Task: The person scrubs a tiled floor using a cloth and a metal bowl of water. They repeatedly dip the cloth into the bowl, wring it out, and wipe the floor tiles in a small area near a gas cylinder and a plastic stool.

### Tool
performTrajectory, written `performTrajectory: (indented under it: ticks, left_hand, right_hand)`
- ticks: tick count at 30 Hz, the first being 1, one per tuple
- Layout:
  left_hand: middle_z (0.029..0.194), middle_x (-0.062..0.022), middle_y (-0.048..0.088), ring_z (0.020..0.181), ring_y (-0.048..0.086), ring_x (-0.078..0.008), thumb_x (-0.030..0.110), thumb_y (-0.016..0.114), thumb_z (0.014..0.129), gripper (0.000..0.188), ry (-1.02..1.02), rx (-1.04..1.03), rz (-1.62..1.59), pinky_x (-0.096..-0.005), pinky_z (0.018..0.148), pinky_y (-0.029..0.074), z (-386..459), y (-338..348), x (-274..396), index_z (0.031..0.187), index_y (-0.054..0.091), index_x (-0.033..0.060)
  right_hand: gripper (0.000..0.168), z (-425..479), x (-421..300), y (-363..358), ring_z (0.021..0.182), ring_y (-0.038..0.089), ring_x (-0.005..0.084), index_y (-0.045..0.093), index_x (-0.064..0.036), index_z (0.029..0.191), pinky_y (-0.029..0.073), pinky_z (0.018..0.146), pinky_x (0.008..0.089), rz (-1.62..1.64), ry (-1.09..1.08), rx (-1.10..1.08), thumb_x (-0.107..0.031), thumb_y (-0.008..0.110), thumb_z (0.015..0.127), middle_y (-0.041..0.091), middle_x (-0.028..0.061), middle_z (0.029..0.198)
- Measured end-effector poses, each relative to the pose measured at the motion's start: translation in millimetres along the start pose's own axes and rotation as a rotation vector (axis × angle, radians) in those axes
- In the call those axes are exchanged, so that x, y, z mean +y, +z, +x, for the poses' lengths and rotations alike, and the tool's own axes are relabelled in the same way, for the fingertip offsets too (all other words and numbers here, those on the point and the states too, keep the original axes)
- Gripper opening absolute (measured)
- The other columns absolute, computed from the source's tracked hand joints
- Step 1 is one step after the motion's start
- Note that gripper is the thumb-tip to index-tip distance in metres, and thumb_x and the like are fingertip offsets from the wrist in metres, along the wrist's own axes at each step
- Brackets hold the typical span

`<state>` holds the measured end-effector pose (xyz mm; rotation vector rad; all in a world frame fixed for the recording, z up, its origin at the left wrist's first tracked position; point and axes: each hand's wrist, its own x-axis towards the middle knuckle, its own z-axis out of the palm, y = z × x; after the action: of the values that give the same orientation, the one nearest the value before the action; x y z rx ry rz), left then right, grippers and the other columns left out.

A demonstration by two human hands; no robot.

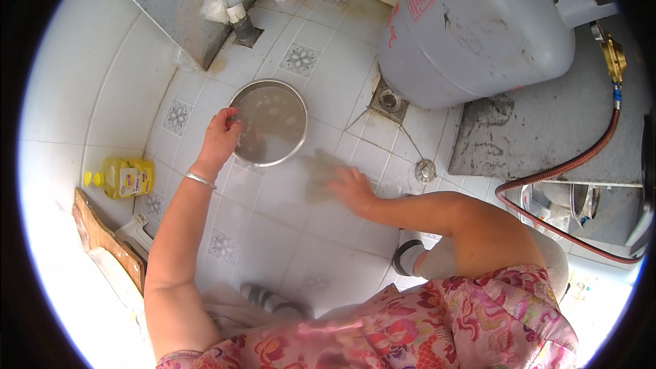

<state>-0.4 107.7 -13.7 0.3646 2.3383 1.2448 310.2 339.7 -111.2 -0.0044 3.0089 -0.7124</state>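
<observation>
My left hand (221, 137) grips the left rim of a round metal basin (303, 138), which stands on the tiled floor. Murky grey water (271, 120) with patches of foam fills much of it. Lower right of the basin, my right hand (351, 189) presses a greyish cloth (320, 177) on the floor tiles. Both the hand and the cloth are blurred, so the fingers' exact hold is hard to make out.
A grey gas cylinder (476, 36) stands at upper right, its red-brown hose (569, 161) curving down. Near it are a square floor drain (389, 101) and a round drain cover (425, 170). A yellow detergent bottle (128, 178) and a wooden board (110, 236) are at left.
</observation>
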Motion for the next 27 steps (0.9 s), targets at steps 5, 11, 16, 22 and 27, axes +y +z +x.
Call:
performTrajectory:
  ticks: [5,11,16,22,27]
  left_hand:
    - [0.104,-0.0081,0.066,0.094,0.058,-0.0134,0.014,0.058,0.097,0.036,-0.023,-0.023,0.031,-0.0289,0.085,0.048,-8.2,-11.3,1.0,0.131,0.057,0.0026]
    - [0.104,-0.0078,0.066,0.095,0.059,-0.0138,0.015,0.058,0.097,0.035,0.007,-0.04,-0.004,-0.0285,0.086,0.048,-7.8,-1.0,8.8,0.129,0.059,0.0016]
    - [0.104,-0.0068,0.068,0.095,0.06,-0.0135,0.017,0.059,0.097,0.033,0.094,-0.029,0.084,-0.0286,0.085,0.049,-13.0,-2.0,0.7,0.126,0.062,0.0009]
    - [0.1,-0.0084,0.069,0.091,0.061,-0.014,0.018,0.058,0.097,0.034,-0.036,-0.044,0.055,-0.0287,0.083,0.049,-12.6,-22.1,22.0,0.127,0.061,0.0026]
    - [0.106,-0.0126,0.069,0.093,0.064,-0.0204,0.018,0.058,0.094,0.037,-0.042,-0.027,0.048,-0.0332,0.085,0.051,-9.1,-16.0,17.1,0.129,0.061,0.0039]
  right_hand:
    - [0.047,54.8,11.9,-37.3,0.122,0.046,0.04,0.065,-0.02,0.122,0.045,0.099,0.0476,0.185,0.171,0.165,-0.004,0.064,0.078,0.049,0.0156,0.139]
    - [0.048,82.4,76.8,-58.7,0.124,0.046,0.0412,0.064,-0.022,0.125,0.044,0.101,0.0468,-0.195,-0.057,0.191,-0.005,0.063,0.081,0.05,0.0152,0.138]
    - [0.047,62.9,77.0,-45.8,0.122,0.047,0.0419,0.063,-0.022,0.126,0.044,0.101,0.0444,-0.195,-0.139,0.031,-0.007,0.063,0.082,0.051,0.0156,0.136]
    - [0.049,18.6,65.2,-75.6,0.123,0.044,0.04,0.06,-0.024,0.129,0.04,0.104,0.0493,0.076,-0.139,-0.164,-0.022,0.069,0.081,0.046,0.0137,0.142]
    - [0.066,-20.1,25.4,-61.9,0.142,0.03,0.0405,0.055,-0.032,0.138,0.022,0.113,0.0628,-0.217,-0.529,-0.333,-0.049,0.072,0.077,0.032,0.0119,0.158]
